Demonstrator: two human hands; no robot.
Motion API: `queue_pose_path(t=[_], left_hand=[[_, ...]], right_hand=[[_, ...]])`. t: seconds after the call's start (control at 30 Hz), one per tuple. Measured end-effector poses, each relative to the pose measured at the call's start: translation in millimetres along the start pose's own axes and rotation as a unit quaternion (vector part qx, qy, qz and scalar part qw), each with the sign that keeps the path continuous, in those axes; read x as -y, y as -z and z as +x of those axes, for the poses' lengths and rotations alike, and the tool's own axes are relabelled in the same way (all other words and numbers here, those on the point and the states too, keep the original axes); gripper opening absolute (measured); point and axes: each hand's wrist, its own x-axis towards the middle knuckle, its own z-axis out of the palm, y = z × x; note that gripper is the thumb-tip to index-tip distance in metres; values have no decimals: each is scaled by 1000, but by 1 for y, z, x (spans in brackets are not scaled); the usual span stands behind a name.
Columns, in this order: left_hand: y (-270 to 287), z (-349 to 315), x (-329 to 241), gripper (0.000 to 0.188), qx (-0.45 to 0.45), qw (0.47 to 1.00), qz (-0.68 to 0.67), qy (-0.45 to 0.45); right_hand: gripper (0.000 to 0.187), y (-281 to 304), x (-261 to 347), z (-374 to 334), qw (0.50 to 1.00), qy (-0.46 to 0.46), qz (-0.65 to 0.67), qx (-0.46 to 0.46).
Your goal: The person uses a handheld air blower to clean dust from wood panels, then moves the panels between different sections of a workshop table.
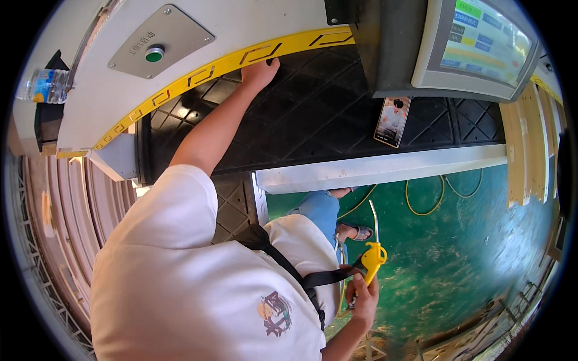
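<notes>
- Floor (pixel 421 259): glossy green, scuffed and pale in patches, filling the lower right of the view.
- Surface (pixel 325 114): black, with raised diagonal ribs; edged on the near side by a pale beam (pixel 385 172).
- Machine panel (pixel 235 18): light grey, curved by the lens, standing over the far left of the surface; trimmed along its lower edge with a yellow band (pixel 201 76) carrying a dark pattern.
- Metal plate (pixel 186 33): screwed to the panel, with one green push button (pixel 155 55).
- Display (pixel 484 45): grey frame, lit screen with coloured blocks, upper right.
- Phone (pixel 392 122): on the surface, just below the display in view; screen lit, showing a figure in pale clothing.
- Bottle (pixel 51 86): clear plastic, blue and orange label, far left beside the panel.
- Boards (pixel 522 150): pale wood, side by side at the right end of the surface.
- Hose (pixel 444 195): yellow, looped on the floor.
- Left hand (pixel 257 74): arm outstretched across the surface, at the lower edge of the yellow band; fingers mostly hidden, so whether it grips anything cannot be told.
- Right hand (pixel 365 295): fingers wrapped round the handle of an air gun.
- Air gun (pixel 374 257): yellow body, slim bent metal nozzle pointing up the view; held beside the wearer's body, over the floor.
- Wearer: white printed shirt (pixel 198 289), black strap (pixel 286 265), blue trousers (pixel 319 210), one sandal (pixel 363 233) visible.
</notes>
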Motion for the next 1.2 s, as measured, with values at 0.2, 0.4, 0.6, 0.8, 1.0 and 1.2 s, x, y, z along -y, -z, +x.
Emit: queue_pose_path(t=[0.2, 0.4, 0.6, 0.8, 1.0, 1.2], left_hand=[[88, -71, -23, 43, 219, 932, -244, -158], [245, -121, -14, 47, 325, 726, -574, -195], [264, -123, 16, 53, 65, 824, -562, -32], [239, -127, 1, 52, -51, 853, -518, -19], [239, -127, -25, 48, -128, 862, -490, 10], [220, -129, -32, 61, -86, 831, -546, 52]], right_hand=[[36, 104, -28, 4, 965, 49, -219, -133], [34, 284, -132, -60, 799, 40, -534, -274], [42, 302, -207, -125, 841, -188, -457, -220], [56, 187, -203, -103, 950, -265, -83, -140], [57, 139, -183, -83, 979, -81, 156, -103], [57, 147, -188, -45, 897, 105, 430, 10]])
